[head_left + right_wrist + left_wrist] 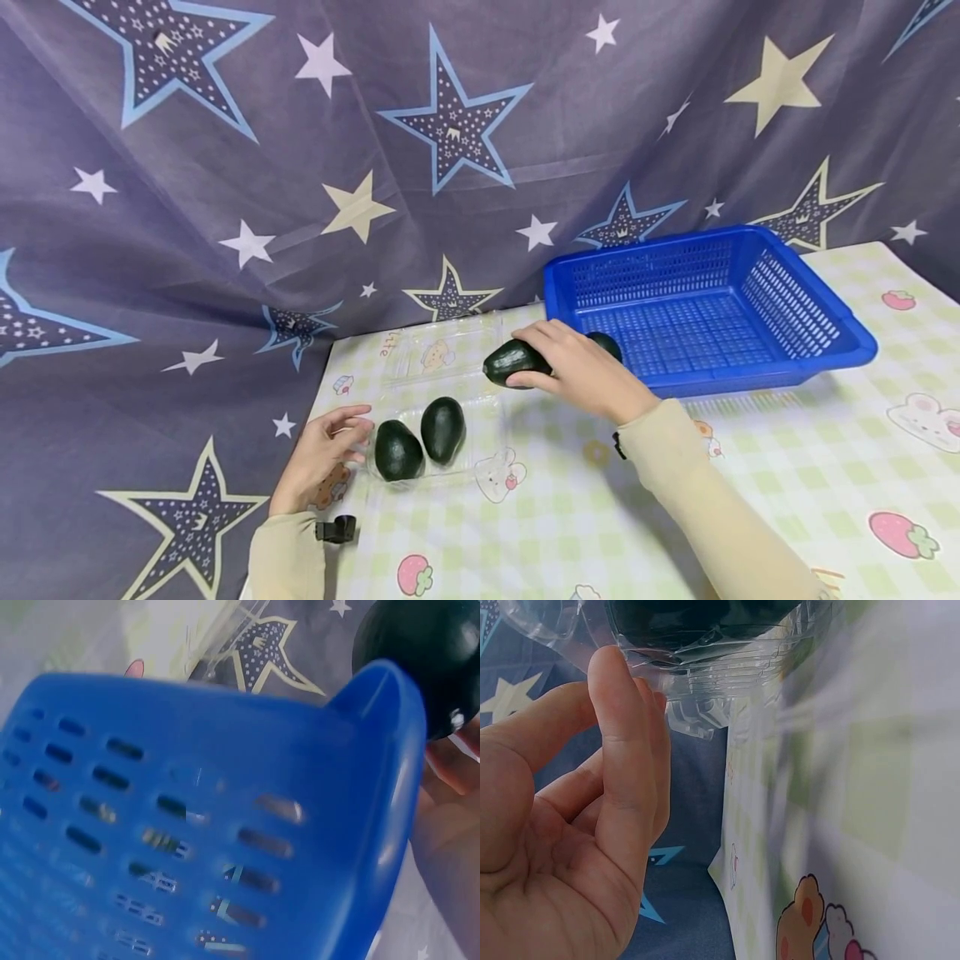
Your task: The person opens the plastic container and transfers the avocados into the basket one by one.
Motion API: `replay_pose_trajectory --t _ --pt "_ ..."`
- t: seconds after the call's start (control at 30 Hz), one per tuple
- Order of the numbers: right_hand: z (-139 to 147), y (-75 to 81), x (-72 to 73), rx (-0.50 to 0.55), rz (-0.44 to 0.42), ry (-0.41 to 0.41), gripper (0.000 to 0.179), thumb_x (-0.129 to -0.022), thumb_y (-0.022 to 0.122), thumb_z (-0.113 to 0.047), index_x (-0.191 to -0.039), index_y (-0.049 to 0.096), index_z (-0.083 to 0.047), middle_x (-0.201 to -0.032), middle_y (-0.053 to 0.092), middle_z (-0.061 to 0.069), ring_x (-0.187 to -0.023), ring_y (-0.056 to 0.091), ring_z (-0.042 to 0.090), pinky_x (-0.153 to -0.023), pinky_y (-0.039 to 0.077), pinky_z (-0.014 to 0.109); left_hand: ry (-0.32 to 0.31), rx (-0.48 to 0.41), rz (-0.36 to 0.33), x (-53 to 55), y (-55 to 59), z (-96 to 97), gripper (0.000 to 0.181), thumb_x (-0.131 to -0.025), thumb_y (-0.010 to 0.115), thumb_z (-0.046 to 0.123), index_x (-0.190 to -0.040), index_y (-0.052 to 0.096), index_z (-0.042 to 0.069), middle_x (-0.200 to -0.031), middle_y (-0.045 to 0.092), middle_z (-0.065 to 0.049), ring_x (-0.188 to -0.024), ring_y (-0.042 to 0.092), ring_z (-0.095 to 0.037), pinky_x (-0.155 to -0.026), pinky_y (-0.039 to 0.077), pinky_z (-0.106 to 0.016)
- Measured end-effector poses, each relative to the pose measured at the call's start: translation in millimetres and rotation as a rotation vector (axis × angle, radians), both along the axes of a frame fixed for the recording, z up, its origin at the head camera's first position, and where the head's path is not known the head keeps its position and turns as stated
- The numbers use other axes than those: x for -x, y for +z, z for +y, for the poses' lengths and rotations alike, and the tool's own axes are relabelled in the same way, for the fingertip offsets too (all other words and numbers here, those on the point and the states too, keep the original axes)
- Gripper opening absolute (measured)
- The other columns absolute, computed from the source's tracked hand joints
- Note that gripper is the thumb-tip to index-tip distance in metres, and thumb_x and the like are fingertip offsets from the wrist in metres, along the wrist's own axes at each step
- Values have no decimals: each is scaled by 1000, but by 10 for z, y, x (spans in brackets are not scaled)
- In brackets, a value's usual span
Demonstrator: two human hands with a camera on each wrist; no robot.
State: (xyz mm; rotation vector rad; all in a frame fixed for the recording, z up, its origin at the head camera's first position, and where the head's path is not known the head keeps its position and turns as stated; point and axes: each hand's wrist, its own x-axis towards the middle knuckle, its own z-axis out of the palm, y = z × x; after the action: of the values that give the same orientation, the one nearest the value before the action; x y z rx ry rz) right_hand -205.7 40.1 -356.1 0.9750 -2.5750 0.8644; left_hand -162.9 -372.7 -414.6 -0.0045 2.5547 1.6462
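My right hand (pixel 585 367) grips a dark green avocado (pixel 516 362) by its side, above the tablecloth left of the blue basket. Another dark avocado (pixel 604 342) shows partly behind this hand, overlapping the basket's near left corner. In the right wrist view, a dark avocado (pixel 427 660) appears beside the fingers, past the basket's rim. Two more avocados, a left one (pixel 398 451) and a right one (pixel 443 430), lie in a clear plastic clamshell box (pixel 483 417) with its lid folded back. My left hand (pixel 324 450) has loosely bent fingers, their tips right at the box's left rim.
The blue slotted basket (pixel 817 367) stands at the back right, near the starred curtain (pixel 480 225). A checked tablecloth (pixel 570 517) with printed cartoons covers the table, whose left edge runs under my left forearm.
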Motion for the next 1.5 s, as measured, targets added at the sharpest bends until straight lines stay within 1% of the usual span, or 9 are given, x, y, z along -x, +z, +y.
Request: replay_pose_trajectory --t 0.2,0.4,0.53,0.67,0.77,0.9,1.07,1.37,1.5 --pt "82 2 1 12 -19 -12 59 -92 65 -51 -134 58 -10 -122 61 5 -109 56 20 -91 51 40 3 14 5 -32 -8 -24 52 -98 65 18 -140 48 -9 -111 63 -23 -78 66 -12 -63 62 -34" --pt "209 46 15 22 -47 -39 61 -92 64 -53 -135 57 -11 -123 59 5 -106 56 21 -90 51 40 0 6 13 -8 -5 -3 52 -98 65 19 -139 49 -9 -110 64 -22 -80 66 -11 -63 62 -31" --pt "295 62 34 28 -67 -67 64 -91 64 -56 -137 56 -12 -126 59 5 -107 55 22 -89 51 42 -6 18 16 14 -10 -3 52 -98 65 20 -139 49 -8 -112 63 -24 -80 66 -12 -64 62 -32" --pt "364 49 46 42 -91 -90 64 -90 64 -58 -137 56 -15 -130 58 6 -112 55 24 -91 50 44 -4 31 14 12 -16 -32 52 -98 65 21 -139 50 -7 -114 62 -28 -78 67 -13 -65 62 -34" --pt "425 37 61 47 -99 -105 64 -90 65 -58 -137 57 -15 -133 57 8 -119 54 26 -96 50 48 -3 37 15 7 -14 -40 52 -99 65 22 -139 49 -7 -114 62 -27 -78 67 -14 -65 62 -35" --pt "519 33 78 34 -108 -127 66 -90 64 -58 -138 56 -14 -137 55 11 -125 51 30 -101 47 52 -3 31 14 12 -6 -22 54 -98 65 23 -139 49 -8 -110 65 -20 -80 67 -13 -65 62 -33" --pt "612 11 100 23 -116 -157 67 -89 66 -57 -139 55 -13 -139 54 13 -128 50 32 -101 47 53 3 7 11 22 1 0 52 -98 65 19 -139 49 -9 -107 66 -17 -79 66 -11 -64 62 -32" --pt "765 -54 143 25 -133 -199 66 -89 68 -55 -136 56 -10 -133 57 14 -118 54 32 -94 51 51 0 -2 14 21 -6 1 52 -98 65 17 -139 48 -9 -111 63 -25 -80 66 -11 -63 62 -32" --pt "833 -78 165 10 -160 -220 68 -89 67 -56 -135 57 -8 -132 58 15 -113 57 32 -90 52 50 0 1 16 26 -12 -3 52 -98 65 18 -139 49 -9 -111 63 -25 -81 66 -12 -63 62 -32"
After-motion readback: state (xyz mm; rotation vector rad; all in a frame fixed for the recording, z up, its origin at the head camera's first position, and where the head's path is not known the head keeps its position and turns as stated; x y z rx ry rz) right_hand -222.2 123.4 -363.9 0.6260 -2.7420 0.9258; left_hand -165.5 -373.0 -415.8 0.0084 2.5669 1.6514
